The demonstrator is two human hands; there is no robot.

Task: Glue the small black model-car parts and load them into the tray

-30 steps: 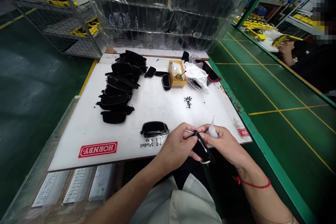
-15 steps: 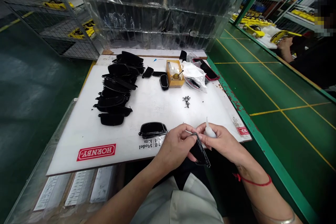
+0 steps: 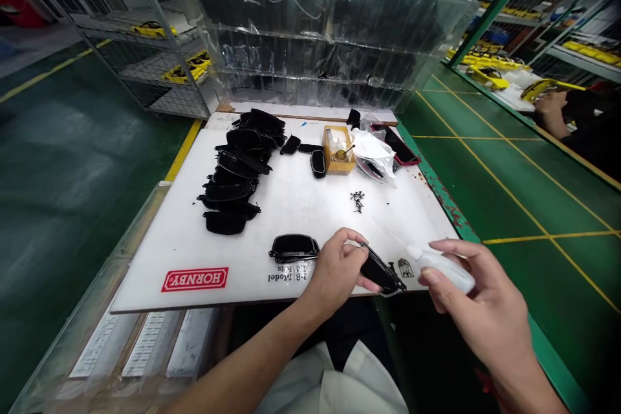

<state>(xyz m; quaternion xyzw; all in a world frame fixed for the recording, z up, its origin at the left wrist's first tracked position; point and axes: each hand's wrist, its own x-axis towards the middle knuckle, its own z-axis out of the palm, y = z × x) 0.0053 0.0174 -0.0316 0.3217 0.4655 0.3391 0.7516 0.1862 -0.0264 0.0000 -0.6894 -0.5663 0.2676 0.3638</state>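
Observation:
My left hand [image 3: 342,268] pinches one end of a flat black plastic part [image 3: 381,268], which hangs tilted down to the right over the board's front edge. Between the thumb and fingers of my right hand [image 3: 478,291] is a white squeeze bottle [image 3: 444,266] with a long thin nozzle pointing up and left. The nozzle is apart from the black part. Left of my left hand lies a small stack of similar black parts [image 3: 294,247] on the white board [image 3: 204,174]. A little pile of small black screws or pins [image 3: 358,200] lies beyond my hands.
A long heap of black parts [image 3: 237,171] covers the board's left side. Toward the back stand a yellow box [image 3: 339,165] with small items and a white plastic bag [image 3: 373,152]. Clear bins [image 3: 310,45] rise behind. A co-worker's hand [image 3: 553,107] shows far right.
My right hand has moved right, away from the black part, and now holds the white bottle out with its nozzle to the left. My left hand keeps its pinch. The view has tilted up slightly.

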